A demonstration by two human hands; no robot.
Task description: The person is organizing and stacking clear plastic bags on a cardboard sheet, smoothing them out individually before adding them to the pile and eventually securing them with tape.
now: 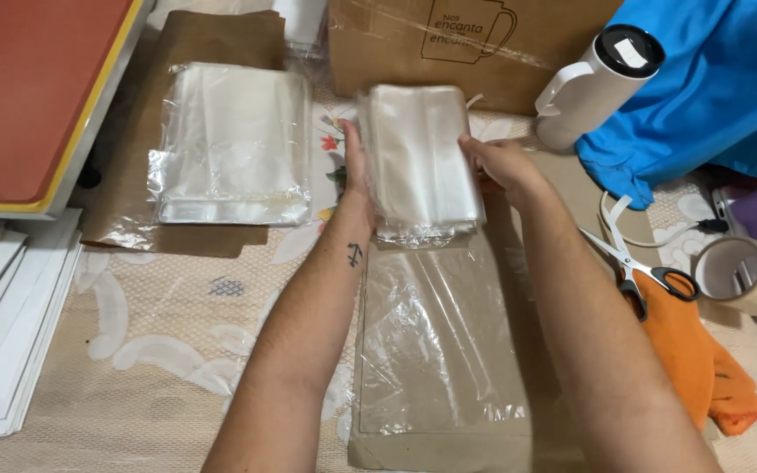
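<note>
A: Stack of clear bags point(418, 162), upper centre of frame, is being clamped between both hands: left hand point(357, 171) and right hand point(501, 166) pressing its side edges.

B: Flat clear bag point(435, 337) is lying below on brown paper point(449, 447); scissors point(637, 263) at right.

A: Judging squaring edges evenly matters; the film is probably slipping easily.

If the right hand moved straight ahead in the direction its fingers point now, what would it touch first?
The right hand already touches the stack of clear plastic bags that both hands hold. Past that stack, its fingers point up and left toward the brown cardboard box; depth is unclear, so this is likely, not certain.
</note>
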